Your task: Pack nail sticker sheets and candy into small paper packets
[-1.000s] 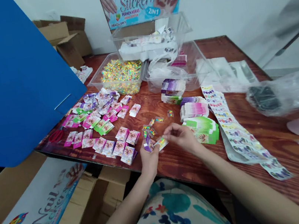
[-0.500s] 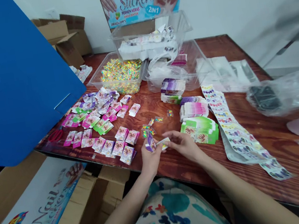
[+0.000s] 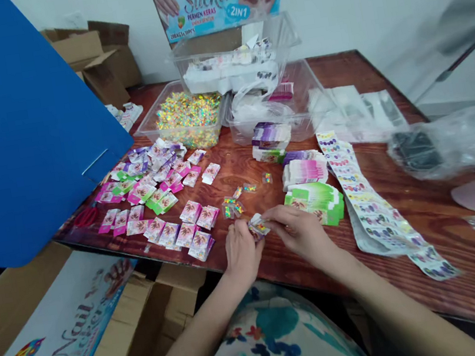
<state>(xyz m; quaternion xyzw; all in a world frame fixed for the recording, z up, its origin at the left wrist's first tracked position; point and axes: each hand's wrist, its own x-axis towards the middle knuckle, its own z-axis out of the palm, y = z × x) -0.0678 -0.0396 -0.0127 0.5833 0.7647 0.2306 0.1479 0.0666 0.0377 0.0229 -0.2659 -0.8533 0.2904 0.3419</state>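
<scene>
My left hand and my right hand meet near the table's front edge, both pinching one small sticker packet between their fingertips. A few loose candy packets lie just beyond it. Filled pink, green and purple packets are spread over the table to the left. A fanned stack of flat green packets lies right beside my right hand, with pink and purple stacks behind it.
A clear tub of colourful candy and other clear tubs stand at the back. A long nail sticker strip runs down the right. A blue board blocks the left. Cardboard boxes sit below the table.
My hands have come closer together; the purple packet and the small strip held apart earlier are now joined into one bundle between both hands. The view has shifted slightly.
</scene>
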